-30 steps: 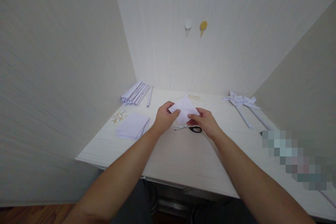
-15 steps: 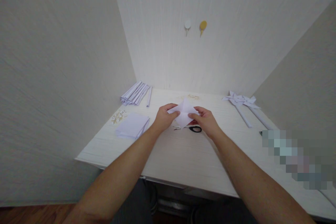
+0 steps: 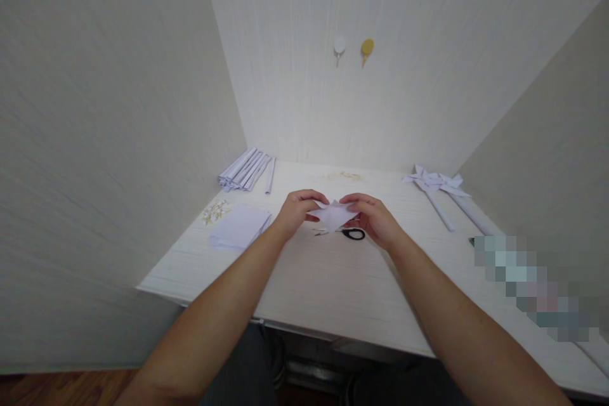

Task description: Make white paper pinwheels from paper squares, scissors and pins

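Note:
Between my two hands is a small creased sheet of white paper (image 3: 333, 217), its upper part folded down so that a low triangle shows. My left hand (image 3: 299, 210) pinches its left corner, fingers along the top edge. On the other side my right hand (image 3: 372, 214) grips the right corner, fingers bent over the upper edge. Just below the paper lie scissors (image 3: 354, 235) with black handles, partly hidden by the sheet and my right hand. A stack of white paper sheets (image 3: 239, 226) rests to the left of my left hand.
Rolled paper sticks (image 3: 245, 169) are piled at the back left, with one roll (image 3: 270, 175) beside them. Small pins (image 3: 216, 210) lie near the left wall. Paper pinwheels (image 3: 432, 181) on sticks lie at the back right. Two hooks (image 3: 367, 47) are on the wall.
The sheet was spread flat as a diamond with both thumbs on its face. Now its top is bent down and my fingers have moved over the upper edge.

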Motion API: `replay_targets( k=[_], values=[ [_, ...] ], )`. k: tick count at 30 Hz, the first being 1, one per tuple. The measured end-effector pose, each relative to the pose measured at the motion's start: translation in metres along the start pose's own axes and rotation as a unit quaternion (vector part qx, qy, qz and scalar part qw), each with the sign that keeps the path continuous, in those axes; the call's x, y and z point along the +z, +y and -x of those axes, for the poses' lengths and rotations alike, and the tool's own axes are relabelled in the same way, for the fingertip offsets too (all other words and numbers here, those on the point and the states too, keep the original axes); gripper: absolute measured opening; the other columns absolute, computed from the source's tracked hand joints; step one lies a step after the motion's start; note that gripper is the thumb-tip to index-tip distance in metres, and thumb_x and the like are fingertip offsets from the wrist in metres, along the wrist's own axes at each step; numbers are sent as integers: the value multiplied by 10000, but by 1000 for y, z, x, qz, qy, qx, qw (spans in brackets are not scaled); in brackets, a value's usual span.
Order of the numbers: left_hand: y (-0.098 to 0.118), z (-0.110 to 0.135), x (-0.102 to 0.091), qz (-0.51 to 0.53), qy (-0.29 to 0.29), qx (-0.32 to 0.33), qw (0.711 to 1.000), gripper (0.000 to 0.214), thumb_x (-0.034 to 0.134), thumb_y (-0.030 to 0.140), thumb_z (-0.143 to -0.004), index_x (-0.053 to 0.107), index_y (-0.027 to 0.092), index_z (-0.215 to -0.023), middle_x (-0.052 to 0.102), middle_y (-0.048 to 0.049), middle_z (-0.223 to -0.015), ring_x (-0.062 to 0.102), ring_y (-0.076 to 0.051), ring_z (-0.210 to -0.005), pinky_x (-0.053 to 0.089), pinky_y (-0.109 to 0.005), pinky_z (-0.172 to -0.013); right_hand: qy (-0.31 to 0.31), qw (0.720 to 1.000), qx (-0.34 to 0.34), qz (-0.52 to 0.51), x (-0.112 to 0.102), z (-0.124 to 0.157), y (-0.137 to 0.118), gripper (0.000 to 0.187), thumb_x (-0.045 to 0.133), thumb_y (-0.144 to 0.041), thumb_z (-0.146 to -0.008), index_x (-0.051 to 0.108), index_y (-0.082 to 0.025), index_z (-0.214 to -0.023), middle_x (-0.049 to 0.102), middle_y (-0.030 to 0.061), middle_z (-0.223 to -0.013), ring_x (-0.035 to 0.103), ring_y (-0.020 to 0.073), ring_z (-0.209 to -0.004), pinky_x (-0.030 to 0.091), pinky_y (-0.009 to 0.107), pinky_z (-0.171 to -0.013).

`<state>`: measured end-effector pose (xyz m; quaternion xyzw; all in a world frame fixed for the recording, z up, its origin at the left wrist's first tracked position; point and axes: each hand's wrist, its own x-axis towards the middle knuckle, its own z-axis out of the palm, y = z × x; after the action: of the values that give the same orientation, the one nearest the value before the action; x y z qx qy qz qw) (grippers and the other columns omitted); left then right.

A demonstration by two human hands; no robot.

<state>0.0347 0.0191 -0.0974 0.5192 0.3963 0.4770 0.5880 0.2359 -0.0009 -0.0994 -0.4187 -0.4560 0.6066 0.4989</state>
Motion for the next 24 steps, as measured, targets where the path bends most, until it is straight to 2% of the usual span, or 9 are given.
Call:
replay_targets(
  k=[3,6,9,13,16,20,24],
  values=[
    [0,0,0,-4,-16,-2,1000,179,662,211,-578,756,167,-724,692,-47,-801,622,-167,-718,538,-266,-581,-34,999,6,-14,1,4,-4,285,733,-441,-682,757,-196,-824,720,57,-821,658,205,-735,574,302,-572],
    [0,1,2,-17,-33,-1,999,169,662,204,-573,752,164,-710,680,-35,-758,618,-160,-698,533,-262,-588,-35,999,28,18,3,5,-3,426,696,-594,-756,753,-179,-832,731,83,-810,658,199,-707,555,283,-554],
    [0,2,3,-27,-56,7,998,179,635,181,-566,751,163,-701,681,-28,-746,623,-156,-697,542,-267,-616,-39,995,48,84,5,3,1,409,785,-541,-707,742,-140,-773,713,77,-717,629,167,-610,519,259,-519],
    [-1,2,4,-25,-76,16,997,175,631,166,-565,741,156,-700,671,-17,-718,618,-139,-668,549,-267,-634,-32,990,65,117,5,1,4,318,844,-429,-622,730,-150,-722,677,27,-616,577,124,-518,449,220,-458],
    [-2,2,4,-17,-62,20,998,213,650,174,-575,734,163,-771,683,-20,-763,624,-137,-672,543,-259,-612,-26,991,64,112,5,1,3,292,846,-400,-603,720,-159,-710,662,6,-580,544,107,-483,393,205,-431],
    [-2,1,2,-6,-36,7,999,308,666,190,-594,702,182,-899,682,-10,-761,631,-134,-655,534,-244,-584,-9,995,52,89,6,1,2,301,857,-387,-574,700,-164,-702,661,-4,-579,554,112,-493,401,215,-454],
    [0,-1,2,8,-12,-21,1000,233,635,250,-654,662,188,-877,652,5,-680,637,-140,-594,530,-253,-557,11,997,35,72,5,0,2,299,861,-391,-577,705,-173,-710,644,-23,-578,544,115,-499,409,229,-463]
  ],
)
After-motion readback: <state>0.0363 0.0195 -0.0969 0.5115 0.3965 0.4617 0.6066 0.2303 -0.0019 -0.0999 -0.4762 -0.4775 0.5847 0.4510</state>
